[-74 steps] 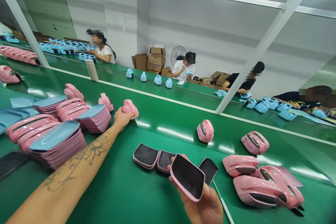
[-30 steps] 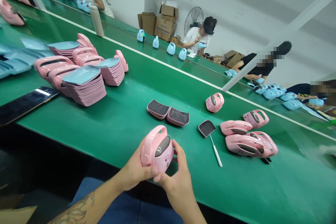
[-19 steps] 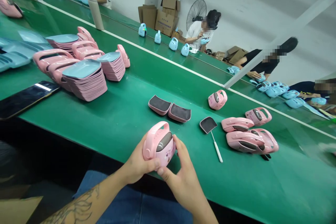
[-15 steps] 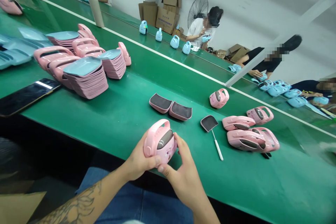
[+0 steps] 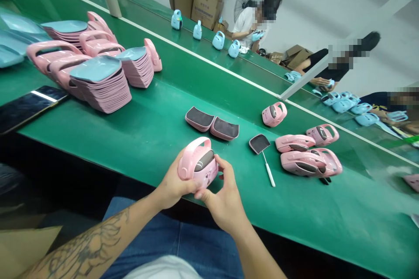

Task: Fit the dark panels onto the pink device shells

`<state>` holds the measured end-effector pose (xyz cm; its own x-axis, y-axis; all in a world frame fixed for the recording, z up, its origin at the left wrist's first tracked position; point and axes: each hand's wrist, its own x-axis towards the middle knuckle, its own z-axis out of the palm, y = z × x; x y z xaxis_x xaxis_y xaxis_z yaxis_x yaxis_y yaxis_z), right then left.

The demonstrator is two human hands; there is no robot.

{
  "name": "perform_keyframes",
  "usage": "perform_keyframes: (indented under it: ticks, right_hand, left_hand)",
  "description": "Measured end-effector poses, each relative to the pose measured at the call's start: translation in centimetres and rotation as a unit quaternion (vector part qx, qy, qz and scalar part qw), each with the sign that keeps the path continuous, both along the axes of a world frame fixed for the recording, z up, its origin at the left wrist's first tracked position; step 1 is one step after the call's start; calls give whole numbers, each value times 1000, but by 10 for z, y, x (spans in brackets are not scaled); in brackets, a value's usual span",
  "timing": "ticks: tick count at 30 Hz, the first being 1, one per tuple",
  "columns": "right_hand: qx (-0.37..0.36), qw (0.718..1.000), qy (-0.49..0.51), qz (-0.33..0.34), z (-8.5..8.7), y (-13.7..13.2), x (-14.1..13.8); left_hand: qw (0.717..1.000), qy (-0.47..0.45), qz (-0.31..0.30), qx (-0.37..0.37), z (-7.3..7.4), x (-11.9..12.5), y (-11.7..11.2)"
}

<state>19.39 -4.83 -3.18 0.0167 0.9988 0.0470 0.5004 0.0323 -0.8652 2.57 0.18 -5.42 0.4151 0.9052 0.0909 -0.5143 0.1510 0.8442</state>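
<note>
change log: 2.5 s back my left hand [image 5: 170, 185] was stretched far up the belt [image 5: 147, 135] to a pink case, and my right hand [image 5: 224, 202] held a loose dark panel. now both hands are drawn in and clamp one case [image 5: 198, 166] between them, over the near edge of the belt and above my lap. over the last second the grip has hardly shifted (only the view has dropped). no loose panel is left in my right hand, and a dark one sits in the case's face, so i judge the two joined. fingers: left curled shut around the handle side, right shut on the opposite side. case: glossy pink, arched handle on top, curved grey panel, small print low on the front. two spare panels [image 5: 212, 123] lie just beyond.
</note>
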Motion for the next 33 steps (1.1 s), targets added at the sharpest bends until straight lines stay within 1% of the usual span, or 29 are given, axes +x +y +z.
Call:
perform_keyframes:
  ticks: [3, 5, 8, 11, 15, 19, 23, 25, 29, 31, 33]
  right_hand:
    - [21, 999, -30, 28, 2, 1, 7]
    - [50, 994, -71, 63, 7, 3, 17]
    - [122, 977, -134, 116, 16, 6, 30]
    - [160, 963, -164, 143, 21, 9, 36]
    - [155, 959, -178, 158, 29, 13, 31]
    - [113, 966, -161, 166, 43, 19, 27]
    - [96, 968, -153, 177, 54, 28, 26]
    - [94, 966, -160, 178, 56, 32, 24]
    - [109, 960, -192, 173, 53, 37, 20]
    - [107, 959, -200, 172, 52, 39, 21]
    - [90, 959, -197, 186, 53, 41, 27]
  left_hand:
    - [1000, 3, -14, -22, 7, -1, 5]
    - [997, 12, -46, -65, 15, -2, 9]
    - [986, 5, -97, -139, 26, -5, 14]
    - [978, 0, -114, -177, 29, -6, 16]
    - [974, 12, -111, -198, 30, -5, 18]
    - [972, 27, -104, -208, 30, -1, 19]
    - [968, 38, -78, -235, 30, 2, 17]
    - [963, 45, -59, -259, 32, 3, 15]
    - [953, 62, -33, -294, 34, 2, 16]
    - [949, 78, -38, -305, 33, -1, 20]
    - [947, 85, -57, -304, 31, -5, 25]
